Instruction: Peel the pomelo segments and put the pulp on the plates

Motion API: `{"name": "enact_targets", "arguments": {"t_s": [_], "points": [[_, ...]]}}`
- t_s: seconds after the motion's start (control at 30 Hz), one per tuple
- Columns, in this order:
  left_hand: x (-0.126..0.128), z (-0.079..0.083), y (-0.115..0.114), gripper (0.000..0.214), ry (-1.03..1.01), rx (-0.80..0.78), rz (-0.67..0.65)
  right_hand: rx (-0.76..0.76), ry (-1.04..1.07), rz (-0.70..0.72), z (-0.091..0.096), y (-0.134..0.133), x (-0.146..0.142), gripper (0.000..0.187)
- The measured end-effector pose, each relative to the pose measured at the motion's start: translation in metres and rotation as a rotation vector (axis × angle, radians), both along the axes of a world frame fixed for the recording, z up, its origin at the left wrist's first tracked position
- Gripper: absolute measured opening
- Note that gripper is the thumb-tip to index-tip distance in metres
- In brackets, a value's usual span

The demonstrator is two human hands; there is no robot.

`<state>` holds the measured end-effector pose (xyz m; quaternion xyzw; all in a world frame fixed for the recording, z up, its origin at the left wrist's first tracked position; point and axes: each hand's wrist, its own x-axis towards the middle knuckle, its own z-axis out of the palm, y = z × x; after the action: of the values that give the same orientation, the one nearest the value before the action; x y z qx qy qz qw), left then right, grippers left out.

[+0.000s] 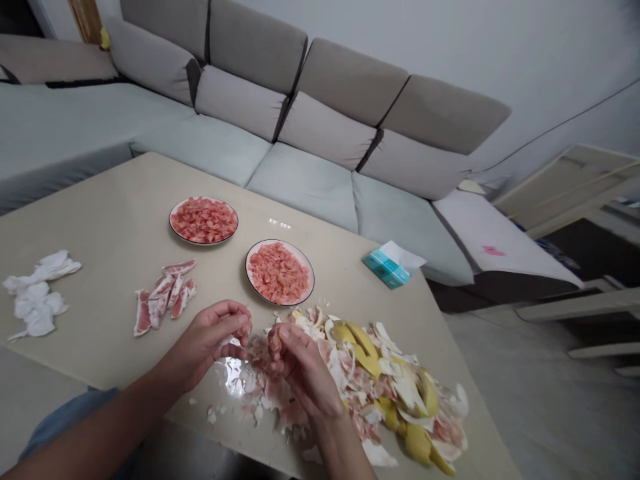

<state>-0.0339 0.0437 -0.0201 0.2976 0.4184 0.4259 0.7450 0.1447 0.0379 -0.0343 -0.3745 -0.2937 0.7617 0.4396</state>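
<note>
My left hand (220,340) is closed on a piece of pink pomelo flesh (244,331), pinched between thumb and fingers. Just to its right, my right hand (305,367) pinches a brownish-pink pomelo piece (275,341) in its fingertips. The two hands are apart, over the front of the table. Beneath and beside my right hand lies a heap of pomelo peel (400,393), yellow skin, white pith and pinkish membrane. Unpeeled pomelo segments (161,297) rest to the left of my hands. Beyond them are a near plate of pomelo flesh (311,288) and a farther one (200,242).
Crumpled white tissues (40,300) lie at the table's left. A blue tissue pack (385,268) sits near the right edge of the cream table (125,200). Behind stands a grey sofa (310,180). White scraps and a wet, shiny patch (233,379) are near my hands.
</note>
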Motion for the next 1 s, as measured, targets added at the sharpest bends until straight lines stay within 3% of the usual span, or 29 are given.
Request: {"name": "enact_targets", "arguments": {"t_s": [0.17,0.23,0.5,0.73,1.0], "points": [[0.006,-0.012,-0.002,0.028,0.193,0.122,-0.234,0.055,-0.131,-0.031,-0.003,-0.002,-0.002,0.022],[0.007,-0.016,-0.002,0.027,0.231,0.181,-0.271,0.104,-0.240,-0.041,-0.002,-0.004,-0.003,0.021],[0.011,-0.012,-0.004,0.018,0.408,0.232,-0.155,0.253,-0.498,-0.038,0.007,-0.008,0.000,0.021],[0.009,-0.008,-0.001,0.021,0.305,0.184,-0.201,0.141,-0.276,-0.024,-0.001,-0.005,0.001,0.021],[0.007,-0.005,0.000,0.025,0.020,0.115,-0.213,0.054,0.017,-0.009,0.001,-0.002,0.002,0.020]]}}
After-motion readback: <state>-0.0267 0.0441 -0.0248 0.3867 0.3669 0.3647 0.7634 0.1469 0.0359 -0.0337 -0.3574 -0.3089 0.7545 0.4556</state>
